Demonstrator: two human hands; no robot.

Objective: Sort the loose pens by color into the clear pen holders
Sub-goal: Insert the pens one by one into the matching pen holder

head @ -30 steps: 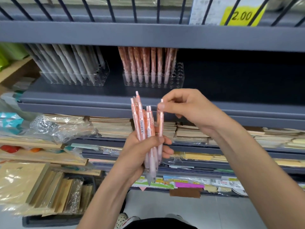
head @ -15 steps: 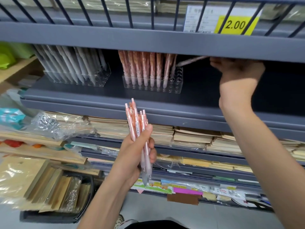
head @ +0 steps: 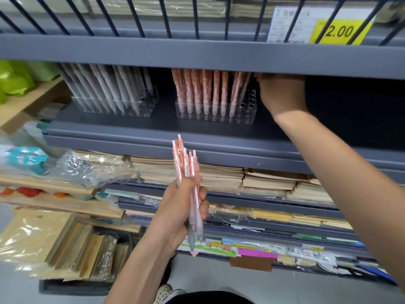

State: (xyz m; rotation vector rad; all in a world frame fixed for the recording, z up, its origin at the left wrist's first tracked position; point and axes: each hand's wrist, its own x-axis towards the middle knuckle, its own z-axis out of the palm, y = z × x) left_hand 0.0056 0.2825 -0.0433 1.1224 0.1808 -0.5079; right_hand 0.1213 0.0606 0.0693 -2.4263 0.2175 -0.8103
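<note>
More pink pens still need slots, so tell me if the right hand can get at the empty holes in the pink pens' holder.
Probably yes: the right hand is beside the holder, whose right-end holes look empty with nothing between.

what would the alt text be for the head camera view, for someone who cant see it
A person's left hand grips a bunch of pink pens upright before grey shop shelves, while the right hand reaches under the upper shelf beside a clear holder of pink pens. A second clear holder, to its left, holds grey pens.
</note>
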